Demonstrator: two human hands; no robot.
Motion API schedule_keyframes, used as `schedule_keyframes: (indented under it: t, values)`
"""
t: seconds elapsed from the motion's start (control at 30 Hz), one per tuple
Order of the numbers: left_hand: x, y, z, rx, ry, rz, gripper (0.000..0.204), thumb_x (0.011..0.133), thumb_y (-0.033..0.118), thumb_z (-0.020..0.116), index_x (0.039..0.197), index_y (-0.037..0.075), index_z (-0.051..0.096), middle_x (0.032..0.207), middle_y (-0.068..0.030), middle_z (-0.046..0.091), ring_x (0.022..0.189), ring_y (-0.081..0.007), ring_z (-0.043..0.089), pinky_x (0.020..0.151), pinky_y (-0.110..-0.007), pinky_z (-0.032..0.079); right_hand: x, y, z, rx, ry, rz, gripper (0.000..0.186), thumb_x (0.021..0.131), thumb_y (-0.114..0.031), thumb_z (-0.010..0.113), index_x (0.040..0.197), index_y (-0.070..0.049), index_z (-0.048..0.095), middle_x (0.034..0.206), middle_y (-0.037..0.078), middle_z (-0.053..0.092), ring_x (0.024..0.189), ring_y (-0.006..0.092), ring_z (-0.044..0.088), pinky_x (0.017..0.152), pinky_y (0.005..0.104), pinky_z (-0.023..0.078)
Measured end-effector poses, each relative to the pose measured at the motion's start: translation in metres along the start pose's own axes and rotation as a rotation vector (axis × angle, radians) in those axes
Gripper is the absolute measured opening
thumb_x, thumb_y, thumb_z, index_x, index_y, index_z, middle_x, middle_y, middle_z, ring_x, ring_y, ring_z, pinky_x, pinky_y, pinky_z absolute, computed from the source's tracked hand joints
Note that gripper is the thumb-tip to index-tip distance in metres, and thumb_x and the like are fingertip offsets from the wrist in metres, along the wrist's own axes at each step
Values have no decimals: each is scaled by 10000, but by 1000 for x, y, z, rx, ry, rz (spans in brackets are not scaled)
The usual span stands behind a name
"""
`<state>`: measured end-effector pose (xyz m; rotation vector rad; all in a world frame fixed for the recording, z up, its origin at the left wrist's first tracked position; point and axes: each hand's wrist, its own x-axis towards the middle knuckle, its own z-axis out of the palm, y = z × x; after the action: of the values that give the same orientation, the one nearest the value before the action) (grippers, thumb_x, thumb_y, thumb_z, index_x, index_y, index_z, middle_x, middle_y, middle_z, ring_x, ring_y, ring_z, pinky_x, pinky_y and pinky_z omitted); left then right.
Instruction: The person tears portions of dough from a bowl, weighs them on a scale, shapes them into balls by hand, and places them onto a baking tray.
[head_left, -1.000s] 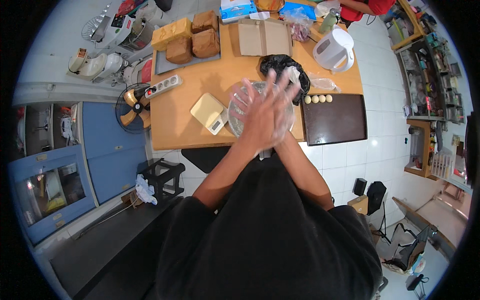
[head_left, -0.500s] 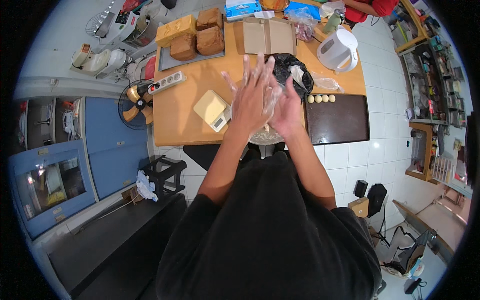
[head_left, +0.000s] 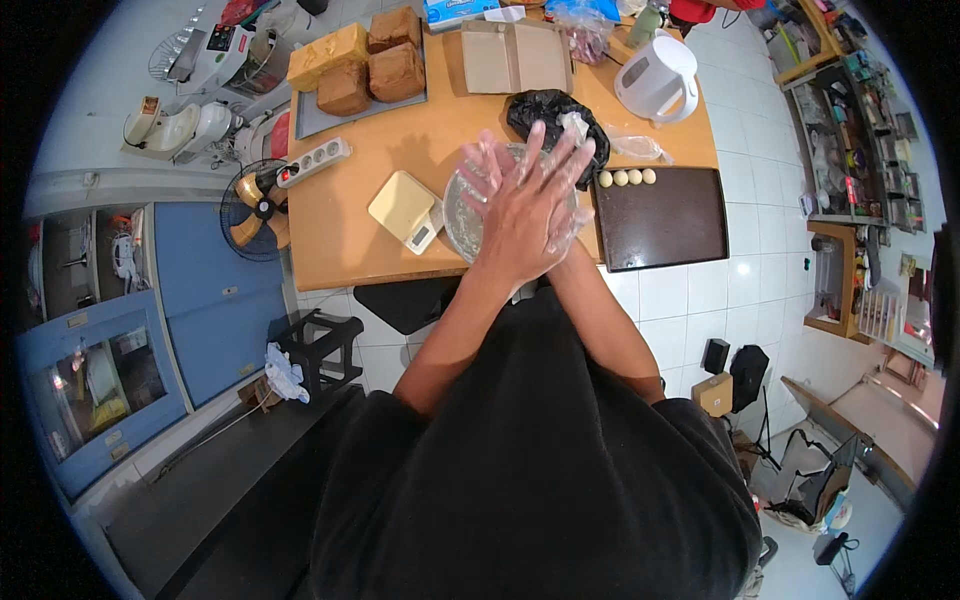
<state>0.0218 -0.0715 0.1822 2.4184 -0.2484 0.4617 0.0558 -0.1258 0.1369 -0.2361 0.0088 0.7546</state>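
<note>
Nearest, below a black shirt front, two bare forearms are angled inward and crossed at the wrists. The left hand is laid uppermost, its back turned to the viewer, its long axis tipped slightly to the right of straight ahead and its fingers spread apart. By it the right hand is largely covered; its visible fingers are held straight and apart, pointed ahead and to the left. Both are smeared with white, and whether anything is held between the palms cannot be told. Beneath them is set a round bowl, faced mouth upward near the table's front edge.

To its left, a cream scale is placed askew, its display corner directed toward the near right. To its right, a dark tray is laid with its long axis running left to right; four pale balls are lined up along its far edge, in the left corner. Farther off, on the wooden table, a black bag, a white kettle, an opened cardboard box and four loaves are arranged. In the room, blue cabinets are seen leftward, and white floor tiles and laden shelves rightward.
</note>
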Motion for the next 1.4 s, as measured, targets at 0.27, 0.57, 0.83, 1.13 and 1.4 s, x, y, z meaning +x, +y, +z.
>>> schedule_keyframes:
  t: [0.27, 0.57, 0.83, 1.13, 1.4]
  values:
    - [-13, -5, -1, 124, 13, -67, 517, 921, 346, 465, 1417, 212, 411, 1464, -23, 398, 1395, -333, 256, 1068, -662, -39, 2, -8, 1, 100, 127, -34, 737, 913, -647, 309, 1477, -176, 251, 1524, 110, 252, 1403, 318, 216, 1115, 541, 206]
    - [-1, -31, -15, 202, -45, -167, 485, 932, 392, 446, 1390, 230, 453, 1511, -23, 315, 1411, -346, 213, 1087, -639, -8, -9, -19, 19, 68, 31, 95, 744, 931, -633, 289, 1469, -123, 225, 1479, 81, 331, 1367, 310, 297, 1122, 483, 221]
    - [20, -17, -22, -112, 174, -164, 543, 935, 367, 412, 1429, 142, 390, 1497, -73, 339, 1404, -371, 218, 1099, -559, 159, -15, -6, 24, -133, 22, 90, 750, 927, -645, 272, 1475, -136, 218, 1497, 85, 304, 1362, 282, 311, 1117, 481, 235]
    - [25, 4, -32, -225, 117, -146, 581, 848, 341, 533, 1395, 169, 443, 1464, -68, 397, 1401, -328, 255, 1091, -631, -10, -9, 7, 19, -18, -75, 95, 773, 908, -672, 267, 1498, -182, 175, 1536, 95, 218, 1391, 270, 264, 1130, 478, 207]
    - [10, 31, -24, -20, 121, 95, 547, 925, 434, 396, 1398, 162, 435, 1449, -78, 414, 1375, -344, 303, 1097, -617, -25, -7, 9, 12, -126, -146, 27, 819, 884, -696, 298, 1505, -187, 140, 1550, 107, 174, 1400, 292, 244, 1130, 477, 201]
